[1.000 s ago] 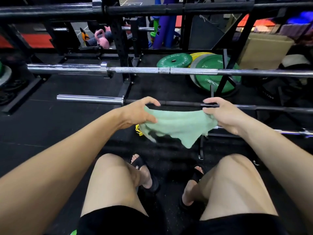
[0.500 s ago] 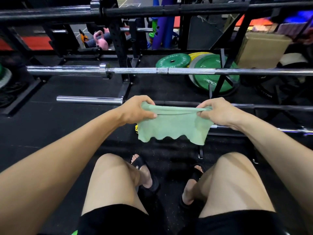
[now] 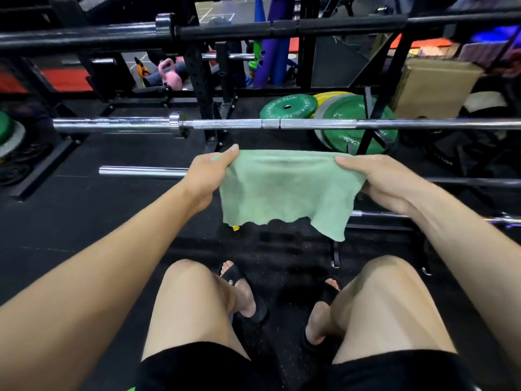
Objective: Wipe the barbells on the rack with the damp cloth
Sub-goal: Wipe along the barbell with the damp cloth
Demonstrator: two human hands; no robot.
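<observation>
Since the last frame I have raised the green cloth (image 3: 284, 190) and spread it flat, top edge now stretched wide. My left hand (image 3: 207, 176) pinches its left corner, my right hand (image 3: 377, 179) grips the right edge. It hangs near the lower chrome barbell (image 3: 141, 171); another barbell (image 3: 225, 124) lies farther off.
</observation>
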